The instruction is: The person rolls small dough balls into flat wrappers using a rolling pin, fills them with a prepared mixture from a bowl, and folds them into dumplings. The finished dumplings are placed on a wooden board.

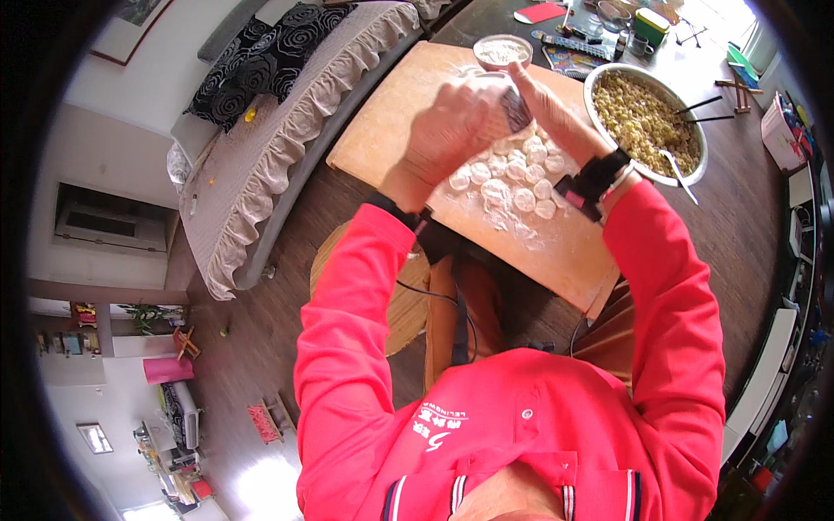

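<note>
My left hand (449,120), blurred, is curled around a dark, round-rimmed object (516,111), perhaps a small bowl or cup, above a wooden board. Against its other side is my right hand (554,111), thumb raised; its fingers are partly hidden. Many small floured dough discs (516,169) lie below my hands on the board (397,98), with loose flour around them. A bowl of white flour (503,51) stands at the board's far edge. Right of my right hand is a large metal basin (589,98) of chopped filling (642,120), with dark chopsticks (704,109) and a white spoon (679,174) in it.
A dark table (456,32) beyond the board carries a red packet, a remote control, a glass mug and a green-and-yellow box (651,26). A sofa with a ruffled cover (280,137) stands at the left. Near my legs are a round woven stool (397,319) and a cable (433,293).
</note>
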The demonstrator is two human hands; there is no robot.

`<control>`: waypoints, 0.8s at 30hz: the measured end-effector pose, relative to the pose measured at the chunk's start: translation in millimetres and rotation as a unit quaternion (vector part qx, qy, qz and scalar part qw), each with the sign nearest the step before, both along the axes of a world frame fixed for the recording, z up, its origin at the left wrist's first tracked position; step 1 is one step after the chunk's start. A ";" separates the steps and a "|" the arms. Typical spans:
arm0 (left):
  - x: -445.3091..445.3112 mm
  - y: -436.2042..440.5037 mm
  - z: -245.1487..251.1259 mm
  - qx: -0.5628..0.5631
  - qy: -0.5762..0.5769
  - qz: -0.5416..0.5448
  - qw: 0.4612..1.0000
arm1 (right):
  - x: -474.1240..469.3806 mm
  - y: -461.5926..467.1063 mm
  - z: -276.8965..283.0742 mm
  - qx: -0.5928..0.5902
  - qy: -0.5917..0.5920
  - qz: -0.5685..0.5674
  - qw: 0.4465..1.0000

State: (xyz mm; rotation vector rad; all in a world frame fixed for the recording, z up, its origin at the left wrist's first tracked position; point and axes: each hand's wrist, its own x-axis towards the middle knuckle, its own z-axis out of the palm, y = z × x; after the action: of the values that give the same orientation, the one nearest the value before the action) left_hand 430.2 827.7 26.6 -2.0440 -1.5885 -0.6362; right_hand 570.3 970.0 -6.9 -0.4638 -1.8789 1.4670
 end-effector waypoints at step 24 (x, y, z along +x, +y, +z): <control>-6.7 -3.0 -29.3 -0.024 -0.137 0.039 0.990 | -20.5 23.5 -32.0 0.029 -0.098 -0.099 0.990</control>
State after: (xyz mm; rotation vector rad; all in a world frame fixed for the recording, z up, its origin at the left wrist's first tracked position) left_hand 423.5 824.8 -2.6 -1.9857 -1.8429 -0.8876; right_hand 549.8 993.6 -38.9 -0.7674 -1.9584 1.2712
